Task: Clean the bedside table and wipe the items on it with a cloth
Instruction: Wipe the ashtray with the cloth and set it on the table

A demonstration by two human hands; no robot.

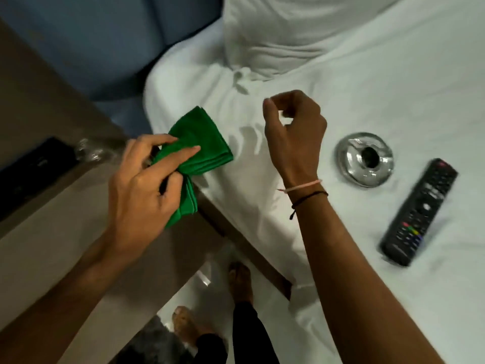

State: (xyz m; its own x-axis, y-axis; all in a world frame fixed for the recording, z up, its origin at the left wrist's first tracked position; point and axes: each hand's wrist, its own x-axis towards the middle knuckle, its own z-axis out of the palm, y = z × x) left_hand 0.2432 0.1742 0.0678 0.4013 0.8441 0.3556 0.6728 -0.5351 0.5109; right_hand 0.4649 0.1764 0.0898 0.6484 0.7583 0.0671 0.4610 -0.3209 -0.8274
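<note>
My left hand (147, 185) grips a folded green cloth (202, 145) over the corner where the brown bedside table (52, 232) meets the bed. Over the white sheet, my right hand (294, 130) hovers with its fingers curled loosely and nothing in them. On the bed to the right lie a shiny metal ashtray (364, 160) and a black remote control (417, 214). A clear plastic item (97, 151) and a black flat object (31, 172) rest on the table at the left, both blurred.
A white pillow (283, 35) lies at the head of the bed (393, 88). A blue padded headboard (105, 43) stands behind the table. My bare feet (238, 282) stand on the pale floor between table and bed.
</note>
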